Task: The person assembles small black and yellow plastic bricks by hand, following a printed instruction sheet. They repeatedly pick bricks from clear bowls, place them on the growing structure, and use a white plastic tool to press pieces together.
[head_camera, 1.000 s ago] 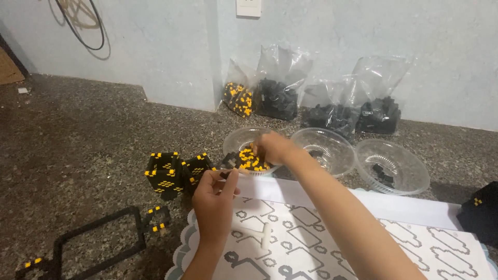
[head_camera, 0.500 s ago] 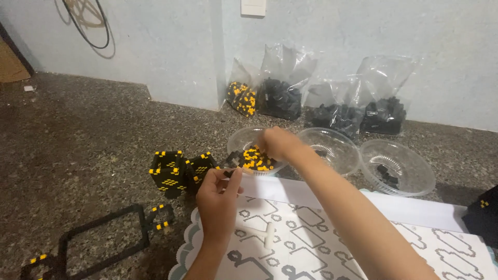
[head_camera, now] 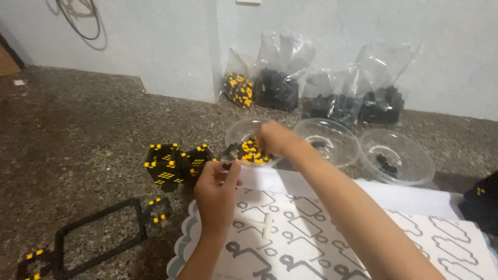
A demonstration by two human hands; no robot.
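Two hands: left (head_camera: 217, 187) pinches a tiny black piece (head_camera: 226, 166), right (head_camera: 275, 139) digs in clear round bowl (head_camera: 239, 132).

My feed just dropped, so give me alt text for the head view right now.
The right hand reaches into a clear plastic bowl of yellow and black pieces, while the left hand pinches a small black piece beside a black-and-yellow block assembly. Two more clear bowls and bags of pieces sit behind, on a speckled floor; a printed sheet lies under the arms.
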